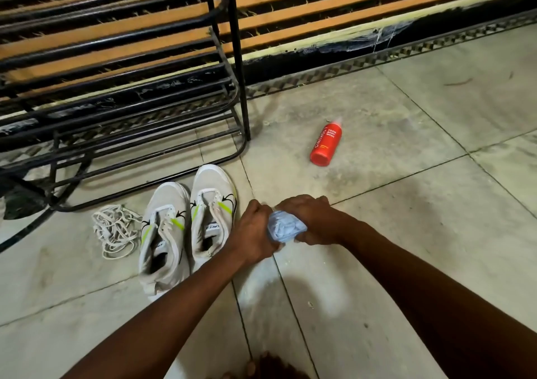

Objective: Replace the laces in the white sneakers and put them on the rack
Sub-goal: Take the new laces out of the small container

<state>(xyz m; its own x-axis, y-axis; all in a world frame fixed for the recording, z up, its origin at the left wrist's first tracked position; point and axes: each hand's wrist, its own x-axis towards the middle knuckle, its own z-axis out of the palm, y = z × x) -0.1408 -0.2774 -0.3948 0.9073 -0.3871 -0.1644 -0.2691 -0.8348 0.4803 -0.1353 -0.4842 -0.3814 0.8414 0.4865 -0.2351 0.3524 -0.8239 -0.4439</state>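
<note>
Two white sneakers with yellow-green stripes stand side by side on the floor, the left sneaker and the right sneaker, both without laces. A tangled heap of off-white laces lies just left of them. To the right of the sneakers, my left hand and my right hand both grip a crumpled light-blue bundle between them. What the bundle holds is hidden. The black metal shoe rack stands behind the sneakers.
A red foam body wash bottle lies on its side on the tiled floor to the right of the rack. A slatted wood-and-black wall runs along the back. A dark object sits at the far left edge under the rack.
</note>
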